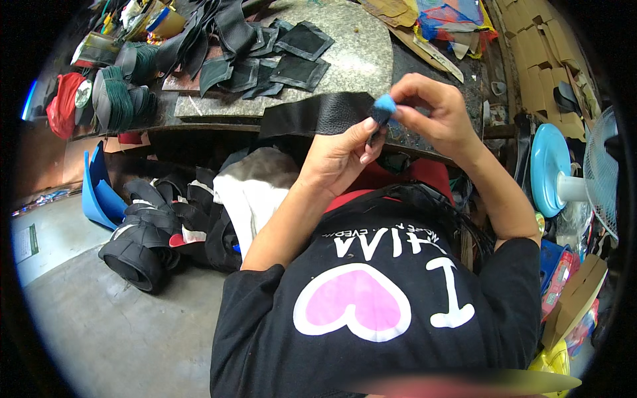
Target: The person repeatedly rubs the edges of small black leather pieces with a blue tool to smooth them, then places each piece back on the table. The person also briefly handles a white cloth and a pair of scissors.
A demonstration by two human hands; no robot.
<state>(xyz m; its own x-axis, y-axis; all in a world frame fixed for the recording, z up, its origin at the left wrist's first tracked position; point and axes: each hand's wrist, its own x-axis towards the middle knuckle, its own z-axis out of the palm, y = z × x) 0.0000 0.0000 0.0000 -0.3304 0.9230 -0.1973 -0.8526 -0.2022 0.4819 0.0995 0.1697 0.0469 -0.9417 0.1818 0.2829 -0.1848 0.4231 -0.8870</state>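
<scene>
My left hand (342,154) is closed on the end of a black grained leather strip (325,114), thumb on top. The strip runs left along the table edge. My right hand (434,111) pinches a small blue piece (385,103) with a dark lower part against that end. Whether the piece is cloth or foam I cannot tell. Both hands meet just in front of the table. Beyond them, several dark square leather pieces (300,71) with paler borders lie on a speckled stone slab (355,40).
Green cord spools (114,96) and a red bundle (65,106) stand at the far left. Black rolled strips (139,245) and a white cloth (255,189) lie below the table. A blue fan (551,169) is at the right, near cardboard boxes (541,66).
</scene>
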